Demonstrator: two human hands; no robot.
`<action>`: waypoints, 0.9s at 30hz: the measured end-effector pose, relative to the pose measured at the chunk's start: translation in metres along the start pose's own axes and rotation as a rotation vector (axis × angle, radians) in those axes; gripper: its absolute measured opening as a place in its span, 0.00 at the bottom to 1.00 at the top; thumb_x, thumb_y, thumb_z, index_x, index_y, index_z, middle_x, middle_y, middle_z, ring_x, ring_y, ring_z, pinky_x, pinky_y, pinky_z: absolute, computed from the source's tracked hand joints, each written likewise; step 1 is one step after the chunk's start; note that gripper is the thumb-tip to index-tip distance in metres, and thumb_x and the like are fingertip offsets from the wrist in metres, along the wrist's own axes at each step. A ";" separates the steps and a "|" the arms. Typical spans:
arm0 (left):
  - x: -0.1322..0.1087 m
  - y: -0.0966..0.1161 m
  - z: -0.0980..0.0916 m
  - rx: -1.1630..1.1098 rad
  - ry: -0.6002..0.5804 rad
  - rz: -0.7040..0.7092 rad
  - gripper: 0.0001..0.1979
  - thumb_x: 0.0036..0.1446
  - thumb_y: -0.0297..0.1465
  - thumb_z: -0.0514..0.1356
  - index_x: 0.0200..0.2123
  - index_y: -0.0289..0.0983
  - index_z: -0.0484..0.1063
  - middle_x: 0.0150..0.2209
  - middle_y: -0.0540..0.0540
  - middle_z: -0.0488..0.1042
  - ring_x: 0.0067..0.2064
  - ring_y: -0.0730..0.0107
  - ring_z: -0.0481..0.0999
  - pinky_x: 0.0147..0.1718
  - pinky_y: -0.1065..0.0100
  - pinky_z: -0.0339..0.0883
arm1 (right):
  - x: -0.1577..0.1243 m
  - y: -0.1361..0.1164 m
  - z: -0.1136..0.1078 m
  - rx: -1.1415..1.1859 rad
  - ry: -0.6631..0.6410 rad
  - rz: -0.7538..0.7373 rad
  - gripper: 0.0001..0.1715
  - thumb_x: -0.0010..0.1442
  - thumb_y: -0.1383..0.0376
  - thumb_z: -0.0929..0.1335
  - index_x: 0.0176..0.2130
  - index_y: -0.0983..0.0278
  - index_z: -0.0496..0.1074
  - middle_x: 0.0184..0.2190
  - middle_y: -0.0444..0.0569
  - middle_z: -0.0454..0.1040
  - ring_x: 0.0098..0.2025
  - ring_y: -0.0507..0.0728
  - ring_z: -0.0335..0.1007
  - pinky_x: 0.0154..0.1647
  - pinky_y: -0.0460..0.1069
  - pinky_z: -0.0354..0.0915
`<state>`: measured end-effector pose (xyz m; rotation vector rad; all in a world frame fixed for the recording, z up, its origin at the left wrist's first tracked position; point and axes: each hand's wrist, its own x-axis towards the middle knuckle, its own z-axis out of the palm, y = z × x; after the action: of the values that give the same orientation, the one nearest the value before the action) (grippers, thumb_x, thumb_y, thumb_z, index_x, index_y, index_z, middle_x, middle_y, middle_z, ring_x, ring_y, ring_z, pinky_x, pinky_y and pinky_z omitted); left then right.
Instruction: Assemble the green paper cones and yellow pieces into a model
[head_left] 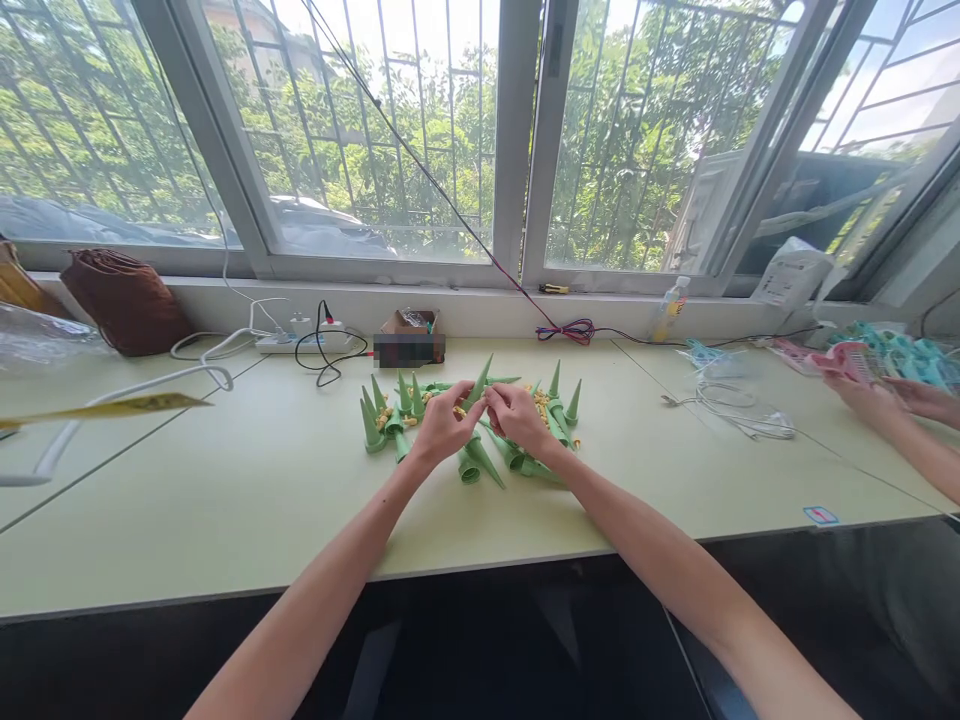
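A pointed green plastic spike [481,380] is held tip up in my left hand [446,425], with thumb and fingers closed around its lower part. My right hand [516,412] meets it at the spike's base, fingers pinched together; whatever lies between them is hidden. Around both hands several more green spikes lie or stand on the table, among them a standing spike [372,432] to the left and a lying spike with a hollow collar [470,468] just below the hands. Small yellow pieces [540,402] are scattered among them, partly covered by my hands.
Along the back of the pale table [285,520] are a power strip [300,342], a small cardboard box [411,345], bundled cable [570,331] and a bottle [670,310]. At right, another person's hand [862,388] holds a pink item near teal pieces [911,355]. White cable [742,415] lies closer in.
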<state>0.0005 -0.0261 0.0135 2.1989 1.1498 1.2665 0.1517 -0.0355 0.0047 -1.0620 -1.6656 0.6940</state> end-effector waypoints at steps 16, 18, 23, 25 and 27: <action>0.003 -0.006 -0.003 -0.015 -0.009 -0.041 0.14 0.58 0.42 0.58 0.34 0.37 0.74 0.32 0.46 0.77 0.30 0.68 0.75 0.30 0.68 0.70 | 0.000 0.000 -0.002 -0.167 0.087 -0.099 0.24 0.68 0.53 0.58 0.24 0.62 0.63 0.18 0.42 0.67 0.22 0.51 0.62 0.30 0.46 0.58; 0.004 -0.009 -0.003 -0.079 -0.003 -0.073 0.14 0.58 0.42 0.58 0.32 0.37 0.73 0.29 0.47 0.76 0.28 0.69 0.74 0.28 0.69 0.69 | 0.001 0.002 -0.002 -0.152 0.113 -0.087 0.27 0.68 0.51 0.57 0.24 0.62 0.63 0.18 0.43 0.67 0.22 0.51 0.62 0.30 0.46 0.58; 0.007 -0.014 -0.005 -0.334 0.006 -0.174 0.18 0.56 0.46 0.60 0.32 0.35 0.72 0.30 0.46 0.74 0.26 0.71 0.73 0.27 0.67 0.71 | 0.006 0.008 -0.004 -0.114 0.180 -0.076 0.27 0.68 0.49 0.57 0.28 0.62 0.66 0.19 0.43 0.68 0.21 0.51 0.63 0.29 0.46 0.58; 0.007 -0.013 -0.006 -0.450 -0.016 -0.180 0.20 0.55 0.48 0.60 0.33 0.35 0.73 0.33 0.44 0.74 0.30 0.70 0.73 0.29 0.66 0.72 | 0.007 0.010 -0.004 -0.125 0.186 -0.077 0.27 0.68 0.49 0.57 0.28 0.63 0.67 0.19 0.43 0.68 0.21 0.51 0.62 0.28 0.46 0.58; 0.007 -0.010 -0.007 -0.548 -0.050 -0.180 0.21 0.54 0.48 0.61 0.35 0.34 0.74 0.35 0.43 0.75 0.33 0.69 0.73 0.30 0.66 0.73 | 0.007 0.011 -0.004 -0.134 0.189 -0.080 0.27 0.68 0.49 0.57 0.27 0.63 0.67 0.19 0.43 0.68 0.21 0.51 0.62 0.28 0.46 0.57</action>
<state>-0.0082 -0.0155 0.0148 1.6765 0.8318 1.2571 0.1582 -0.0242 0.0000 -1.1125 -1.5974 0.4209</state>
